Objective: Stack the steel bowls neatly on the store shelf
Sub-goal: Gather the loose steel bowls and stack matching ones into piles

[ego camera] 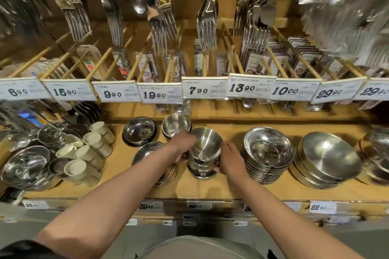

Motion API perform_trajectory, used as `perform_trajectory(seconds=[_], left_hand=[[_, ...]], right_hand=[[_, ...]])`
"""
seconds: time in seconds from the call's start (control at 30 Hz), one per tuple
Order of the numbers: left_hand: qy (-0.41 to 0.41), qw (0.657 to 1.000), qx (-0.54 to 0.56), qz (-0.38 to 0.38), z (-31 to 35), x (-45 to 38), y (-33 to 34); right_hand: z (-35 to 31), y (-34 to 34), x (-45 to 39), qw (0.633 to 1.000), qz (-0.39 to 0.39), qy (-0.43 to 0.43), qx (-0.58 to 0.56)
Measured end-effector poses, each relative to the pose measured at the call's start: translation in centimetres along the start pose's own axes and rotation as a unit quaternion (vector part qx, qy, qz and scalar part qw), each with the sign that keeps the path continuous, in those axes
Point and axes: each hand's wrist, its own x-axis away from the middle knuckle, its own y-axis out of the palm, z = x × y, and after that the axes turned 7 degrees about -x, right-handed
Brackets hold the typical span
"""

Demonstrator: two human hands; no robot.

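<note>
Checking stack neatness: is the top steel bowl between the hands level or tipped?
Tipped: the top steel bowl leans away, its rim not parallel with the stack below.

Packaged forks (207, 25) hang above price tags (204, 90).

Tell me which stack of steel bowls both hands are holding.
The narrow deep stack at centre, between left hand and right hand; the other stacks stand untouched.

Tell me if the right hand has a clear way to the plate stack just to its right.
Probably yes. The right hand grips the bowl stack, and the plate stack stands right beside it with nothing between; it would have to let go first.
</note>
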Motion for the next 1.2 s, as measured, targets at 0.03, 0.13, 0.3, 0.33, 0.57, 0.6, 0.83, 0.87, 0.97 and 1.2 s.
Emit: perform_trajectory(seconds=[0.03, 0.13, 0.3, 0.33, 0.57, 0.6, 0.83, 0.87, 0.97, 1.2], left_hand=[[0.0, 1.0, -0.011, -0.007, 0.1, 0.0, -0.1], [0.008, 0.998, -0.047, -0.045, 0.0, 0.1, -0.5], [0.01, 0.995, -0.033, -0.092, -0.2, -0.8, -0.7], [0.011, 0.994, -0.031, -0.1, -0.1, -1.0, -0.7], [0.027, 0.993, -0.047, -0.105, 1.2, -0.7, -0.3], [0.021, 0.993, -0.041, -0.113, 1.1, -0.5, -0.3], [-0.047, 0.986, 0.082, -0.14, 0.1, 0.8, 1.0], [-0.045, 0.987, 0.092, -0.126, 0.0, 0.8, 1.3], [-0.032, 0.99, 0.1, -0.099, -0.1, 0.6, 1.6], [-0.004, 0.992, 0.07, -0.104, 0.7, 0.0, 0.7]], right_hand=[[0.2, 0.0, 0.1, 1.0, 0.004, 0.002, -0.01], [0.5, 0.2, 0.2, 1.0, 0.02, -0.003, -0.023], [0.9, 0.1, 0.3, 0.999, 0.033, -0.007, 0.011], [0.9, 0.2, 0.3, 0.999, 0.029, 0.001, 0.015], [1.5, 0.7, 0.4, 0.997, 0.002, 0.05, -0.063], [1.1, 0.6, 0.3, 0.997, 0.008, 0.052, -0.061], [-1.0, -0.5, -1.3, 0.998, 0.047, 0.031, -0.006], [-1.0, -0.6, -1.3, 0.999, 0.046, 0.026, 0.006], [-0.6, -0.7, -1.0, 0.999, 0.045, 0.018, 0.02], [-0.4, -0.6, 0.1, 0.999, 0.041, 0.005, -0.003]])
